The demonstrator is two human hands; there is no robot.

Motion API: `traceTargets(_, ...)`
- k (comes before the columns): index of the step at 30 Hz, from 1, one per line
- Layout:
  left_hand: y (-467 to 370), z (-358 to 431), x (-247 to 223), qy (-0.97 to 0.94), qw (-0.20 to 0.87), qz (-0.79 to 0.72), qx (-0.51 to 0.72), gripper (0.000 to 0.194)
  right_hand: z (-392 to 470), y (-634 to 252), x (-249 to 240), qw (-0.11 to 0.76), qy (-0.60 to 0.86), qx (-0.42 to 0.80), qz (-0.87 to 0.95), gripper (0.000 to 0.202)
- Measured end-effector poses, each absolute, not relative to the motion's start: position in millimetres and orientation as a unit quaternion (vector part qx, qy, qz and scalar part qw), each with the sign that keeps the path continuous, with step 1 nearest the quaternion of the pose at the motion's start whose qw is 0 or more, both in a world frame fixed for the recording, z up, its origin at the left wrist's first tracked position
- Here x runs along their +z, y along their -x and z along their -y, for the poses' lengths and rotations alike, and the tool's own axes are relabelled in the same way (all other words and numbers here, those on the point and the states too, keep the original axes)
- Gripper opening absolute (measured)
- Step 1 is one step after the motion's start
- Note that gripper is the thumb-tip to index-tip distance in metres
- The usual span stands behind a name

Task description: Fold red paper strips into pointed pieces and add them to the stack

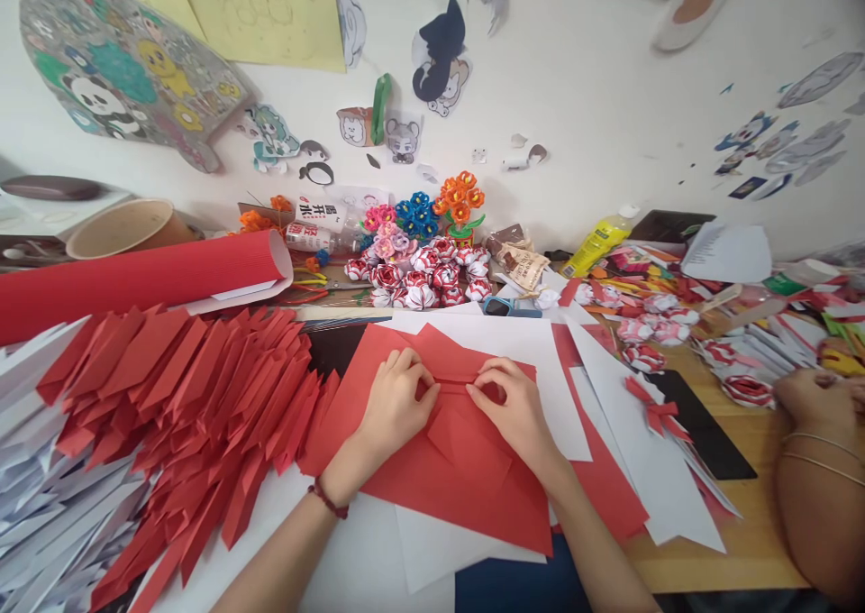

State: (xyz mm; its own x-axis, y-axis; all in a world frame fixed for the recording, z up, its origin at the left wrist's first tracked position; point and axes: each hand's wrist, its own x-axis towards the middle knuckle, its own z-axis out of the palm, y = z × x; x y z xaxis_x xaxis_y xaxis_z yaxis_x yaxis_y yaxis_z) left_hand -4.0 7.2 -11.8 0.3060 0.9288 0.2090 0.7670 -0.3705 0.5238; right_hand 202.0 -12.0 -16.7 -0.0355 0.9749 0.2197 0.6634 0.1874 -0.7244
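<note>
My left hand [398,398] and my right hand [514,406] face each other over a large red paper sheet [520,505]. Thumb and forefinger of each hand pinch opposite ends of a narrow red paper strip [452,386], which looks folded along its length. Red on red makes its edges hard to make out. Just below it, smaller red paper pieces [469,446] lie on the sheet. To the left of my left hand spreads a big heap of folded red paper pieces [195,388], beside a pile of folded white ones [60,496].
Red-and-white paper flowers [432,275] cluster against the wall, near a pot of orange flowers [460,203]. A red corrugated roll [141,275] lies at left. White sheets [628,424] and a yellow bottle [601,242] are at right. Another person's arm [821,496] rests at the right edge.
</note>
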Motion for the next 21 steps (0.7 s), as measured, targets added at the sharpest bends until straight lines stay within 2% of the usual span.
traceTargets(6,-1.9,-5.2,-9.0,-0.783,0.128,-0.571,0.213,0.013,9.6,-202.4,-17.2,0.352,0.593,0.227,0.688,0.013)
traceTargets(11,-2.8,-3.4,-6.7,-0.774,0.117,-0.588,0.204,0.006,7.5,-203.8,-18.8,0.352,0.589,0.232,0.689,0.011)
traceTargets(16,1.0,-2.4,-6.2,-0.798,0.103,-0.552,0.218,0.022,7.4,-206.9,-21.6,0.346,0.601,0.218,0.687,0.010)
traceTargets(21,7.4,-3.7,-6.8,-0.867,0.059,-0.454,0.196,0.039,6.7,-210.0,-25.2,0.343,0.600,0.223,0.687,0.011)
